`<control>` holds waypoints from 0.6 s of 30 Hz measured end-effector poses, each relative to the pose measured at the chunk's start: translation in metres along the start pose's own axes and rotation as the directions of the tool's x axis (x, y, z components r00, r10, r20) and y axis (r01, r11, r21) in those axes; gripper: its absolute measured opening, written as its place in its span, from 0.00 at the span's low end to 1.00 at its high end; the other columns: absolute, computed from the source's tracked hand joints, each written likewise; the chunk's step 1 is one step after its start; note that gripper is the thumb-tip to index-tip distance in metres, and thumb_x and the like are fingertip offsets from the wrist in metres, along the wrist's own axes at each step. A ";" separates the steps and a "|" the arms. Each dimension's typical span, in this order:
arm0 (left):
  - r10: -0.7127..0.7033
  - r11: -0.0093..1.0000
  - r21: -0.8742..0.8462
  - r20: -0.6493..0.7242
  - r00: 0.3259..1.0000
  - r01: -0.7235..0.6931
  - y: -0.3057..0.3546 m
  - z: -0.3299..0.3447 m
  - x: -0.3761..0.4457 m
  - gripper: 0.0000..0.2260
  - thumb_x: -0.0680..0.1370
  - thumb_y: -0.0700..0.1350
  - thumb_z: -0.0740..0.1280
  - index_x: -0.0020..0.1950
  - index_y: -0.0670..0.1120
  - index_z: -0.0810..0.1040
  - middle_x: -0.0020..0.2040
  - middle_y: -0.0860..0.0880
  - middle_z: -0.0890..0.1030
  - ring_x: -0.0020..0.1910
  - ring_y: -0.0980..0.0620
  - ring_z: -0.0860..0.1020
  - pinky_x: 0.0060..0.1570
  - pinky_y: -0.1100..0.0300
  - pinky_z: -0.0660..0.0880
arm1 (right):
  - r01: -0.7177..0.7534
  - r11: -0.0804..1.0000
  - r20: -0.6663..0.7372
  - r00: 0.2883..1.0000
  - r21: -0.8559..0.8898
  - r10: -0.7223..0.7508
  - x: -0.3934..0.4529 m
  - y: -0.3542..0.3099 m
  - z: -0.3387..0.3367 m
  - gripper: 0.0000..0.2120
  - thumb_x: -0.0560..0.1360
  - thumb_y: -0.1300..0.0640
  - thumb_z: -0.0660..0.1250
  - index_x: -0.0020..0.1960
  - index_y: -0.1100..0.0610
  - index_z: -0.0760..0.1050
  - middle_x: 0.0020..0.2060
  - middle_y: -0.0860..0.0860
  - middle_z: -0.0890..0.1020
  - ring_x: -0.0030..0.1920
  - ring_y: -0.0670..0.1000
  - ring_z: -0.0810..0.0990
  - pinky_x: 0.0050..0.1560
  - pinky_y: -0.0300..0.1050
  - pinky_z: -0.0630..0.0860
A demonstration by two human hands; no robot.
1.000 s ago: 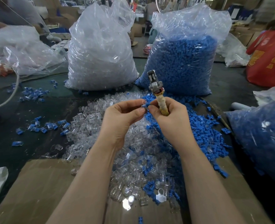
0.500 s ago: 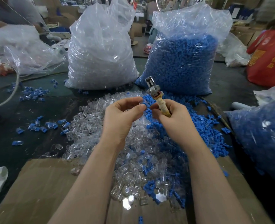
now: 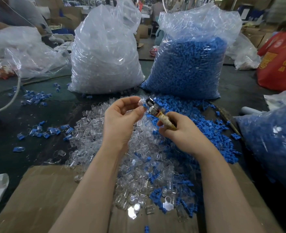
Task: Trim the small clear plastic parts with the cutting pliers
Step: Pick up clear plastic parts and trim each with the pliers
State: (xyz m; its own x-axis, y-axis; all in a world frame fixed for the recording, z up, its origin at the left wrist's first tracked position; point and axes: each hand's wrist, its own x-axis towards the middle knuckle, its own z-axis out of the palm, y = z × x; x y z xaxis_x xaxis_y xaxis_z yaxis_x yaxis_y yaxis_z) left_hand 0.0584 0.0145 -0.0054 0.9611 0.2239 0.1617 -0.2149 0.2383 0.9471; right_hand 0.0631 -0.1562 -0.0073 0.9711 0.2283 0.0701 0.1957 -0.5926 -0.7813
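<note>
The left hand is raised above the table, thumb and forefinger pinching a small part that looks clear with a blue bit on it; its exact shape is too small to make out. The right hand is curled round the tape-wrapped handle of the cutting pliers, whose metal head points up and left and meets the pinched part. Whether the blades are closed on it cannot be told.

Below both hands lies a loose heap of clear parts, running on the right into a heap of blue parts. The two heaps mix near the front, where they spill onto a sheet of cardboard that covers the near edge of the table. The forearms hide the middle of this spill.

Behind the hands stand a tall bag of clear parts and a tall bag of blue parts, side by side and touching at the base, closing off the far side. A third bag of blue parts crowds the right edge and is cut off by the frame. Open dark tabletop lies to the left, dotted with stray blue pieces. A red bag sits at far right, partly out of view.
</note>
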 end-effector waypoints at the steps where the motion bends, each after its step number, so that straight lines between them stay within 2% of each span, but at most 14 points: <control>1: 0.006 1.000 0.001 0.004 1.000 -0.006 0.000 0.000 0.000 0.11 0.73 0.30 0.71 0.49 0.45 0.81 0.40 0.52 0.84 0.41 0.56 0.82 0.45 0.64 0.79 | 0.003 1.000 0.002 1.000 -0.013 -0.003 0.000 0.000 0.000 0.06 0.76 0.58 0.68 0.51 0.59 0.75 0.44 0.59 0.80 0.42 0.61 0.77 0.46 0.58 0.76; 9: 0.026 1.000 -0.003 0.017 1.000 -0.026 0.001 -0.001 0.000 0.11 0.73 0.28 0.71 0.50 0.43 0.81 0.40 0.51 0.85 0.41 0.57 0.83 0.44 0.65 0.79 | 0.015 0.997 0.021 1.000 -0.081 -0.013 0.000 0.001 0.002 0.04 0.76 0.58 0.67 0.50 0.53 0.73 0.40 0.52 0.78 0.36 0.51 0.73 0.39 0.49 0.72; 18: 0.005 1.000 -0.004 0.018 1.000 -0.005 0.002 -0.002 0.000 0.11 0.73 0.29 0.71 0.49 0.43 0.82 0.41 0.50 0.85 0.42 0.56 0.83 0.45 0.63 0.80 | -0.011 0.989 -0.069 0.998 -0.146 0.000 -0.002 -0.003 0.005 0.10 0.70 0.64 0.61 0.43 0.50 0.74 0.32 0.49 0.77 0.32 0.51 0.72 0.32 0.46 0.69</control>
State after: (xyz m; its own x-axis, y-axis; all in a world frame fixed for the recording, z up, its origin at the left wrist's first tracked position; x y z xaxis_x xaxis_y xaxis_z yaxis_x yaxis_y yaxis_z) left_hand 0.0576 0.0168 -0.0037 0.9630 0.2081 0.1712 -0.2201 0.2413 0.9452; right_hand 0.0597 -0.1507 -0.0085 0.9783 0.1739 0.1127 0.2034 -0.7016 -0.6829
